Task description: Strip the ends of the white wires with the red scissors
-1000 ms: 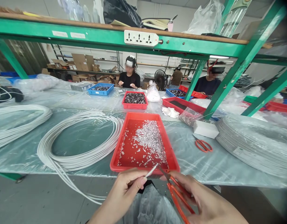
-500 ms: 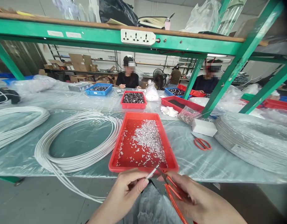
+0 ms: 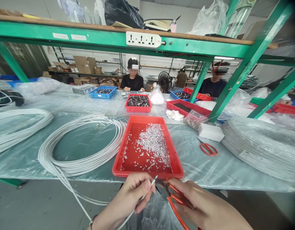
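Note:
My left hand (image 3: pixel 133 195) pinches the end of a thin white tube (image 3: pixel 153 180) just below the near rim of a red tray (image 3: pixel 128 159). My right hand (image 3: pixel 200 207) grips orange-handled scissors (image 3: pixel 172 199), whose blades sit against the tube's tip. The tray holds a heap of small cut white pieces (image 3: pixel 153 143). The tube trails down and left from my left hand toward a large white coil (image 3: pixel 73 159) lying on the plastic-covered table.
A second pair of orange scissors (image 3: pixel 208 148) and a white box (image 3: pixel 211 131) lie right of the tray, beside a big coil (image 3: pixel 262 147). Another coil (image 3: pixel 15 124) lies far left. Farther trays (image 3: pixel 138 103) and seated people are across the table; green frame posts (image 3: pixel 230 75) stand right.
Both hands dropped slightly and came closer to me. Less tube now sticks out past my left fingers, and the scissor blades have come together at its tip.

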`<state>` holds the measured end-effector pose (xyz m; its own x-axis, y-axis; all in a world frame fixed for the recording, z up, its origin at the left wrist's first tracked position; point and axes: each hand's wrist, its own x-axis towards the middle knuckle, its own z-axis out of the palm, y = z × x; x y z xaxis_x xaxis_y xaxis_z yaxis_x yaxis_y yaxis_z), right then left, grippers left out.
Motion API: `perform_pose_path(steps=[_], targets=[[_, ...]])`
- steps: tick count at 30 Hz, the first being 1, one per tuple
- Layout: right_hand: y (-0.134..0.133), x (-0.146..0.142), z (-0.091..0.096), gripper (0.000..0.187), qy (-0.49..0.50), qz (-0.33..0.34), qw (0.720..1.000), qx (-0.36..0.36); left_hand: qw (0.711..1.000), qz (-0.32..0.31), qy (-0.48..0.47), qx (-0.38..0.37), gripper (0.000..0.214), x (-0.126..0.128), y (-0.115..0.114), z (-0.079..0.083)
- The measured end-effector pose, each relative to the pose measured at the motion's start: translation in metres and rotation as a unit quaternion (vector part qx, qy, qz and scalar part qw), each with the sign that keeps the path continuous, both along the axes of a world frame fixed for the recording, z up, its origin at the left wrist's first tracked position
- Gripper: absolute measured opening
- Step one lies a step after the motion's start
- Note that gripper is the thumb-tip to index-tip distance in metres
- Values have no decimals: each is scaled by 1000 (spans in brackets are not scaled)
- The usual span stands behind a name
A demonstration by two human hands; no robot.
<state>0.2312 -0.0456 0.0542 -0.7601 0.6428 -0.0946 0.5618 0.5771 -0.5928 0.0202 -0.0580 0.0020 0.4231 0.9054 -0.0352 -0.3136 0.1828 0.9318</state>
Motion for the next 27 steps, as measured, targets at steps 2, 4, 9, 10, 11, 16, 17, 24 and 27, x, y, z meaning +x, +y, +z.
perform_pose_path(steps=[2,4,9,10,11,16,17,24,27], targets=[[1,1,-1,17,17,3,1000,3,994,-55,-80,-51,40,-2,1,-1],[3,2,-6,14,63,-18,998,3,983,-87,-134,-91,40,-3,2,-1],[7,-17,-24,20,314,-118,929,-159,998,-1,-53,-39,37,6,-1,1],[7,-24,-26,21,356,-119,905,-202,1000,13,-15,-22,37,8,-2,0],[6,-31,-28,20,387,-126,887,-221,1000,19,20,-7,38,11,-3,-1],[3,-59,-40,33,519,-116,751,-392,986,29,136,89,40,11,-9,-2],[3,-61,-42,35,526,-96,711,-457,978,44,156,131,38,9,-9,-2],[9,-63,-45,24,556,-164,733,-356,921,175,257,234,28,1,2,-3],[7,-64,-46,21,551,-209,770,-245,921,207,247,221,30,4,4,-5]])
